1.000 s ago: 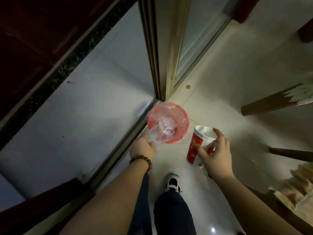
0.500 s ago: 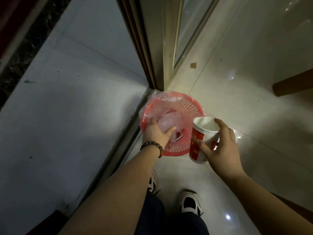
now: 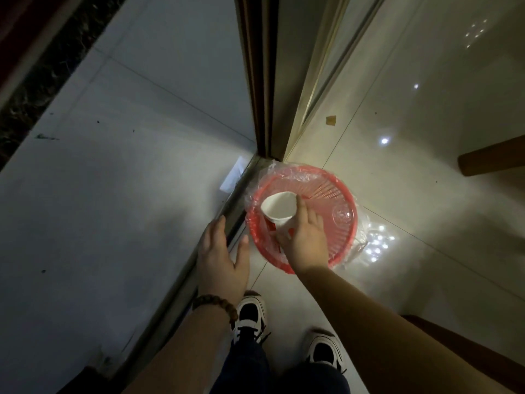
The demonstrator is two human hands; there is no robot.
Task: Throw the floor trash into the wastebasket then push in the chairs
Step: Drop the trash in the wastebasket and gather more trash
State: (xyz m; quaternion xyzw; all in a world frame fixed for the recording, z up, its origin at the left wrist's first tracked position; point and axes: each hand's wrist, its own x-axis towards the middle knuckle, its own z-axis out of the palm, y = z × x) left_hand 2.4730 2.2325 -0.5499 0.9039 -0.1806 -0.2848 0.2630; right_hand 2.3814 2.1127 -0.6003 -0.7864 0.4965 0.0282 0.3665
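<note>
The left hand (image 3: 220, 263) is held at lower centre of the frame with fingers straight and spread, palm down, nothing grasped; a bead bracelet (image 3: 217, 304) is worn at its wrist. The right hand (image 3: 305, 240) is extended just right of it, fingers curled around a white cup (image 3: 277, 207).

The cup (image 3: 277, 209), gripped by the right hand (image 3: 305, 240), sits over the wastebasket (image 3: 342, 240); the left hand (image 3: 221, 260) hovers just left.

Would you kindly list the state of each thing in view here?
Paper cup: tilted over the basket's mouth, held by the right hand.
Red wastebasket: upright, lined with a clear bag.
Right hand: grips the cup.
Left hand: open, empty.
Brown scrap: on the floor.
</note>
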